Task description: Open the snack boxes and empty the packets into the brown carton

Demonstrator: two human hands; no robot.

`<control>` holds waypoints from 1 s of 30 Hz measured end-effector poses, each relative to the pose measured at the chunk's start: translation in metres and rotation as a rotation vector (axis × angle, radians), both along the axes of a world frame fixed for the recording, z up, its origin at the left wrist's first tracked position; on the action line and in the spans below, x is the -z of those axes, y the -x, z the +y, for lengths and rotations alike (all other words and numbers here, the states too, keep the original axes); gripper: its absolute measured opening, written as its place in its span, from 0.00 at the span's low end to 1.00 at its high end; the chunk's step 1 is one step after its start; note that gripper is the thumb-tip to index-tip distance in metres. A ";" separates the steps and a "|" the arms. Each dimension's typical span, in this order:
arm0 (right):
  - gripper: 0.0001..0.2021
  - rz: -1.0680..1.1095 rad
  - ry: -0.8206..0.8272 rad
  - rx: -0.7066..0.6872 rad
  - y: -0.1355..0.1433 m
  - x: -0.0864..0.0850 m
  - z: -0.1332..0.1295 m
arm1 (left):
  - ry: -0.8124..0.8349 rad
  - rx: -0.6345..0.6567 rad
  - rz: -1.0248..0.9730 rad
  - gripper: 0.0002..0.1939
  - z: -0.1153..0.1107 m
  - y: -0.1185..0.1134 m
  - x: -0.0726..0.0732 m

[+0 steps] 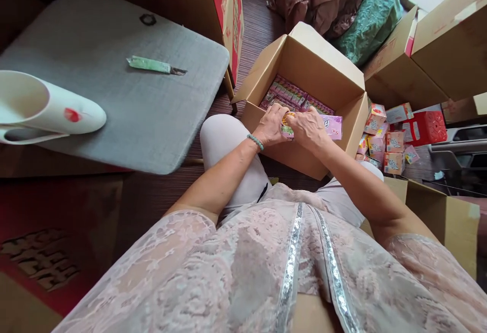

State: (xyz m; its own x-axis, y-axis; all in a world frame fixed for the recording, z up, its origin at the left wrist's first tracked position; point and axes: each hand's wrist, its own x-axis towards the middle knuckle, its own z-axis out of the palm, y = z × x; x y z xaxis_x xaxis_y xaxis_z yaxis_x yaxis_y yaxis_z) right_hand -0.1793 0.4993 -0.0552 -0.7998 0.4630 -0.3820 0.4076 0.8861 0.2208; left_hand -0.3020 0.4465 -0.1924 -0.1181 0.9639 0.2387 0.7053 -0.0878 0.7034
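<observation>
An open cardboard box (pixel 304 64) stands on the floor before my knees, with rows of small pink packets (pixel 285 92) inside it. Over its near edge I hold a small pink carton (pixel 334 127) lying crosswise. My left hand (pixel 271 124), with a green bead bracelet at the wrist, has its fingers closed on the carton's left end. My right hand (pixel 310 127) is wrapped over the carton's middle, and the right end sticks out past it. Both hands are close together, and part of the carton is hidden under the fingers.
A grey table (pixel 152 105) at the left carries a white pitcher (pixel 72 107) and a green-handled cutter (pixel 150 64). Small cartons (pixel 394 141) and a red basket (pixel 431 126) lie right of the box. Plastic bags (pixel 371 16) and large boxes (pixel 449 44) stand behind.
</observation>
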 end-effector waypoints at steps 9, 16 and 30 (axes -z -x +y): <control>0.20 -0.090 -0.148 0.027 -0.028 0.001 0.015 | 0.018 0.030 0.047 0.33 0.005 0.000 -0.008; 0.20 -0.095 -0.179 0.118 -0.105 -0.001 0.057 | 0.041 0.066 0.044 0.39 0.011 0.000 -0.005; 0.19 -0.182 -0.266 0.632 -0.234 -0.022 0.080 | 0.136 0.056 0.035 0.36 0.006 0.013 -0.013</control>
